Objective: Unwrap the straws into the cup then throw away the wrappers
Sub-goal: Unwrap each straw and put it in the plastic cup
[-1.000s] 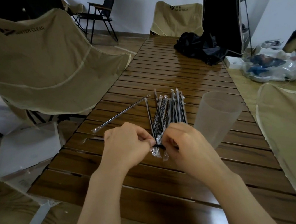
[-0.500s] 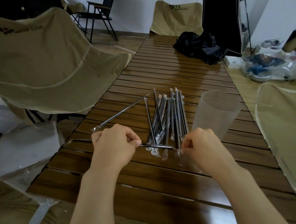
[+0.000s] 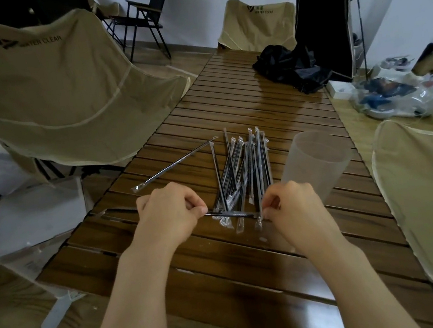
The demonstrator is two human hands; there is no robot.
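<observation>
Left hand & right hand pinch one straw mid-unwrap. Cup looks empty; wrapped pile remains — barely started.

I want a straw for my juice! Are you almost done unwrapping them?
Not nearly. The frosted cup looks empty, so no straw looks finished yet. In hand: the left hand and right hand grip the two ends of one black straw, pulling at its clear wrapper. Left: the pile of wrapped straws, the stray wrapped straw beside it, then binning every wrapper.
</observation>
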